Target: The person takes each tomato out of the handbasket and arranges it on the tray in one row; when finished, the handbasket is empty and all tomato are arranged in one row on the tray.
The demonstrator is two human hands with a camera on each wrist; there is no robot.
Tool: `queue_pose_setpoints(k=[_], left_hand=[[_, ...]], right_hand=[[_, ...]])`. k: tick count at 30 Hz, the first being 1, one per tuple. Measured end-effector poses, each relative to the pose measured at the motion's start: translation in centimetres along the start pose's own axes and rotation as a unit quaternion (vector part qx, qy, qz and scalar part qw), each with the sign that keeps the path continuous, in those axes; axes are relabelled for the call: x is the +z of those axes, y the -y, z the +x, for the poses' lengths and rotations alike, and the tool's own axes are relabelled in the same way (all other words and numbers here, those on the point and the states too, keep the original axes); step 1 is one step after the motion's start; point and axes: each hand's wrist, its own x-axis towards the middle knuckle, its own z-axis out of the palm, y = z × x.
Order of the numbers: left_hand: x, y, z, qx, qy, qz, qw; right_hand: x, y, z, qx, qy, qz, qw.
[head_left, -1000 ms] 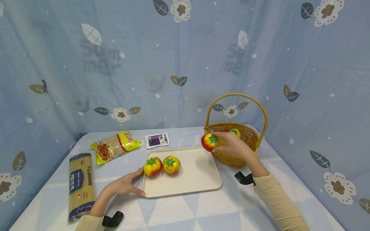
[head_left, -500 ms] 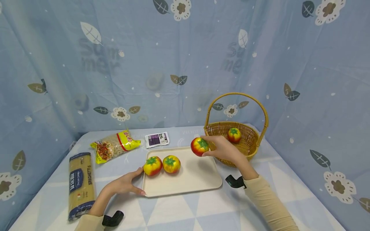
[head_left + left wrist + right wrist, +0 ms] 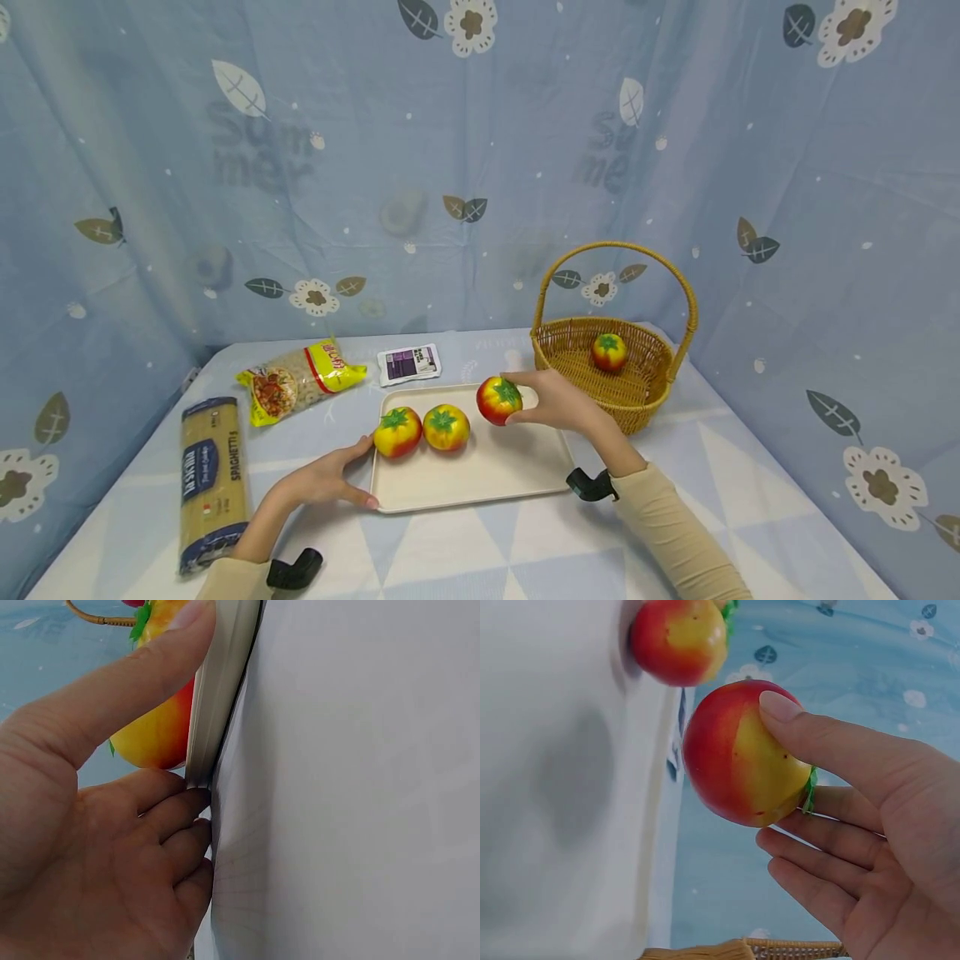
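Right hand (image 3: 558, 402) grips a fruit (image 3: 495, 402); left hand (image 3: 324, 479) loosely touches tray (image 3: 517, 471) (spaghetti (image 3: 216, 483), basket (image 3: 637, 417) flanking).

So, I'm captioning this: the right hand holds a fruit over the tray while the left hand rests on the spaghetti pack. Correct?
Not quite: in the head view the left hand touches the left edge of the tray, not the spaghetti pack. The right hand holds a fruit over the tray.
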Motion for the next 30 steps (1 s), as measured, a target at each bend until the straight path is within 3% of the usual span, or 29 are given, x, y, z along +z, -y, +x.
queue_pose_setpoints(k=[14,24,30], left_hand=[[0.1,0.0,0.1,-0.002,-0.001,0.003,1.0000],[0.1,0.0,0.1,-0.006,-0.001,0.001,1.0000],[0.0,0.1,0.1,-0.004,-0.001,0.001,1.0000]], right_hand=[[2.5,-0.5,0.4,-0.008,0.027,0.004,0.9996],[3.1,-0.4,0.3,0.033,0.061,0.010,0.9976],[3.2,-0.3,0.3,0.031,0.061,0.012,0.9976]])
